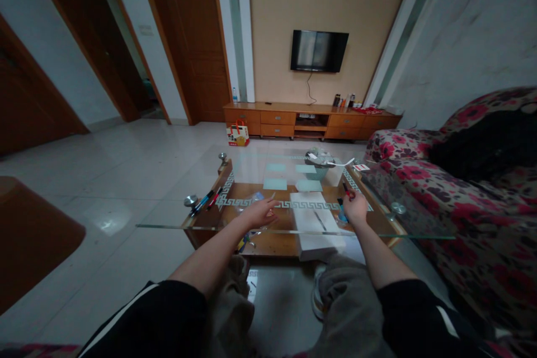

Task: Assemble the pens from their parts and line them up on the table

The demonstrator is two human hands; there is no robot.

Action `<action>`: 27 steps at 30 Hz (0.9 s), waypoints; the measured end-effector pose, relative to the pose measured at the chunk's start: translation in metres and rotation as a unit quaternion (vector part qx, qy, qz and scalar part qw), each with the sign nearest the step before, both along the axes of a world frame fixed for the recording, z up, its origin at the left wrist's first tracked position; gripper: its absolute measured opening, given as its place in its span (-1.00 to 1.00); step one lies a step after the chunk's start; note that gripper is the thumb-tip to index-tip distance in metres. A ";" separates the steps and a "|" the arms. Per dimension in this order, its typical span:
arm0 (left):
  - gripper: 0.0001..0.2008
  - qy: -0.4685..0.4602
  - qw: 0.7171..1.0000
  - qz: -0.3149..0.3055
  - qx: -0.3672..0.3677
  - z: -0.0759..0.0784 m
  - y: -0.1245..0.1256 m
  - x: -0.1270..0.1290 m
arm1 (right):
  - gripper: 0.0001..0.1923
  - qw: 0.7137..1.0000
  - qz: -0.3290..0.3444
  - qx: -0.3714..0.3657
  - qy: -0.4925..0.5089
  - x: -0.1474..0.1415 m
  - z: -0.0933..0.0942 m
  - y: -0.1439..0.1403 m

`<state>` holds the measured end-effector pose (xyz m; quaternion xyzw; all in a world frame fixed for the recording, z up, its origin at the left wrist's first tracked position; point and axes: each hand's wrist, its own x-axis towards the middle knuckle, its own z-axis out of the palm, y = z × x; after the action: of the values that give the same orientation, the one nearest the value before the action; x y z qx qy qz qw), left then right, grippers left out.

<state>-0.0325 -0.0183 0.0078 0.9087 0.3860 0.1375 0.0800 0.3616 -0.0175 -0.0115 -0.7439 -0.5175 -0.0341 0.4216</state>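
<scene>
My left hand [260, 213] hovers over the left middle of a glass-topped coffee table [247, 226], its fingers apart and no held thing visible. Close beside it is crumpled clear plastic [257, 198]. On the right side of the glass, my right hand [356, 207] is closed around a red and black pen [346, 189], which points up and away from me. A blue pen [342, 210] shows just left of that hand. Between my hands, a dark slim pen [320, 220] appears above a white box [308, 207]. Several blue, black and red pens [203, 202] lie at the table's left edge.
A basket [321, 172] holding plastic bags is near the table's far end, with a red and white card [361, 167] to its right. Beyond are a low wooden cabinet [277, 118] and a gift bag [238, 134]. A floral sofa [419, 162] stands at right.
</scene>
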 end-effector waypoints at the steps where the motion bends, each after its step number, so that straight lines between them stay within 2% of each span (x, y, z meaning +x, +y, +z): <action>1: -0.58 -0.006 1.000 0.002 -0.002 -0.002 0.002 -0.005 | -0.58 1.000 -0.019 -0.009 0.006 0.012 -0.006 -0.003; 4: -0.61 -0.015 1.000 0.016 -0.010 -0.008 0.008 -0.017 | -0.60 0.996 -0.063 -0.070 0.001 0.043 -0.024 -0.008; 8: -0.64 -0.008 0.999 0.048 -0.011 -0.012 0.014 -0.033 | -0.62 0.993 -0.030 -0.093 -0.066 0.065 -0.040 -0.008; 14: -0.68 0.054 0.993 0.105 0.010 -0.012 0.015 -0.060 | -0.69 0.988 0.012 -0.135 -0.074 0.064 -0.044 -0.005; 22: -0.72 0.106 0.981 0.158 0.041 -0.011 0.014 -0.089 | -0.70 0.990 0.010 -0.131 -0.059 0.061 -0.047 -0.008; 27: -0.72 0.106 0.974 0.191 0.059 -0.011 0.009 -0.102 | -0.68 0.988 0.016 -0.138 -0.069 0.061 -0.047 -0.009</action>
<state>-0.1342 -0.0091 -0.0035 0.8307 0.5498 0.0754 -0.0431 0.4225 -0.0266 -0.0582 -0.7826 -0.5567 -0.0071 0.2785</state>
